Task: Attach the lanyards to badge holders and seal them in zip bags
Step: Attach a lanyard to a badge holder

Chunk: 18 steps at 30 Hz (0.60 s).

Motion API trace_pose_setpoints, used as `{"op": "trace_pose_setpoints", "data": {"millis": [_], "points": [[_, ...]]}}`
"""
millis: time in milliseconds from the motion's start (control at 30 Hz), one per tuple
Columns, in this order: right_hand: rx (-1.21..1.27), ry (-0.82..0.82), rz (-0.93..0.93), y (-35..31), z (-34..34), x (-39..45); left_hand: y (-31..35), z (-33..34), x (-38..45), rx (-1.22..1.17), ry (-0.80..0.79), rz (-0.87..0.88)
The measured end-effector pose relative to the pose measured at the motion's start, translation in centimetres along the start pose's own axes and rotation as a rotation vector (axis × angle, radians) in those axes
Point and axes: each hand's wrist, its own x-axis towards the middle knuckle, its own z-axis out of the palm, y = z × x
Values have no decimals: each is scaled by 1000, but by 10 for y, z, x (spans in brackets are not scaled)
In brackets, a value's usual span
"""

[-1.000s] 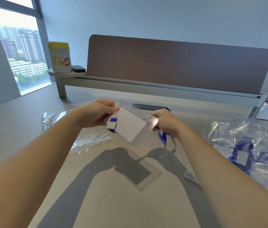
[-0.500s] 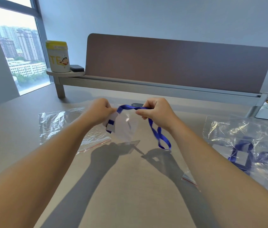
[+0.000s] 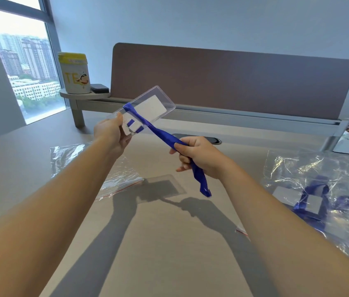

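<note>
My right fingers curl around the blue lanyard point(image 3: 160, 133), so the stretch inside my fist is hidden; its tail hangs out below my palm. How the lanyard is fixed to the clear holder point(image 3: 145, 107) is hard to make out: it crosses the plastic as one band, with two short blue tabs beside a white patch near my left thumb. The bags at the right are cut off by the frame edge, and the one there point(image 3: 319, 189) glares too much to read its contents beyond blue strap and a pale card.

My left hand point(image 3: 111, 133) pinches the holder's near end, held up above the desk point(image 3: 169, 243). Its long axis runs up and away to the right, far end toward the divider point(image 3: 233, 82). My right hand point(image 3: 199, 157) grips the lanyard tight, pulled taut down to the right.

A flat bag point(image 3: 96, 168) lies under my left arm. A window point(image 3: 19, 67) lights the left; a tin point(image 3: 75, 73) stands on the corner shelf.
</note>
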Motion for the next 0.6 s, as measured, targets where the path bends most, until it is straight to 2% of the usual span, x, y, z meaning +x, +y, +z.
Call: {"op": "trace_pose_setpoints", "data": {"millis": [67,167,400,500,600], "points": [[72,-72,77,6,-3,-2,1,-4,-1,-85,-68,-62],[123,-153,198,15,-6,-4,3,-12,-1,-86,-285,-105],[207,-192,319,28,-23,-1,0,-28,0,572,-673,-90],[207,-244,367,26,-28,2,-3,-36,7,768,-762,-98],[228,-321,360,23,-32,1,-6,-42,16,861,-775,-87]]}}
